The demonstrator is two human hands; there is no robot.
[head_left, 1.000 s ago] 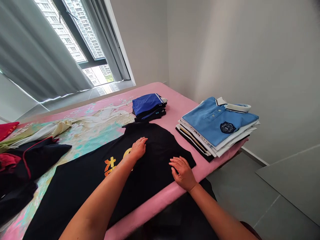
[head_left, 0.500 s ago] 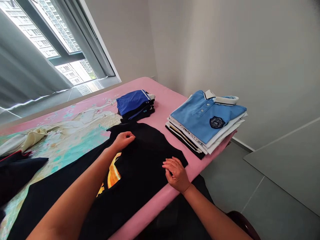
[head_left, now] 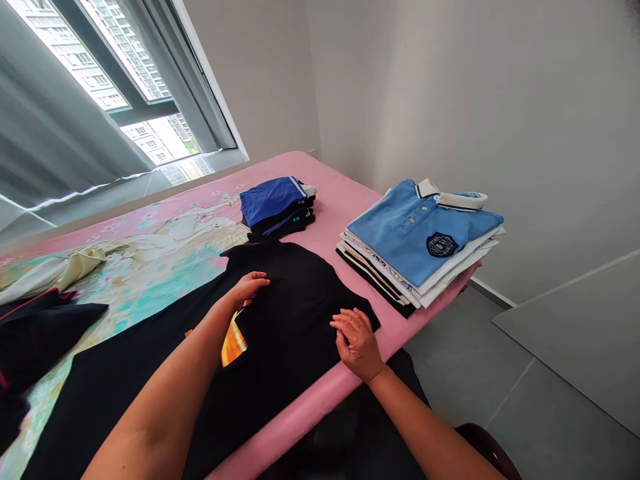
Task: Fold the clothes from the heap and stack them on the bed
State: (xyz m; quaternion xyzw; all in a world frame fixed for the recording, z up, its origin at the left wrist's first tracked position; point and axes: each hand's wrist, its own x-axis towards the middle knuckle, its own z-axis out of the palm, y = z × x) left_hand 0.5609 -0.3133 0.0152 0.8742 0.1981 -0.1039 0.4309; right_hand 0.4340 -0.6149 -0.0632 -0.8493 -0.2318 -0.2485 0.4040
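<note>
A black T-shirt [head_left: 300, 313] lies spread on the bed in front of me, one side folded over so that only part of its orange print [head_left: 233, 343] shows. My left hand [head_left: 250, 288] is at the upper middle of the shirt, fingers together and seemingly pinching the cloth; its forearm crosses the print. Near the sleeve by the bed's edge, my right hand [head_left: 356, 343] rests on the black fabric with loosely bent fingers, the thumb apart from them.
Beyond my right hand, a stack of folded shirts [head_left: 420, 240] topped by a light blue polo stands at the bed's edge. A smaller folded pile [head_left: 277, 203], blue on top, lies farther back. Dark clothes [head_left: 45, 340] and a cream garment [head_left: 75, 270] are at left on the pink bedsheet [head_left: 345, 193].
My left hand's fingers have straightened a little and its forearm covers a different part of the print. The right hand stays almost in place on the shirt. The view has shifted slightly.
</note>
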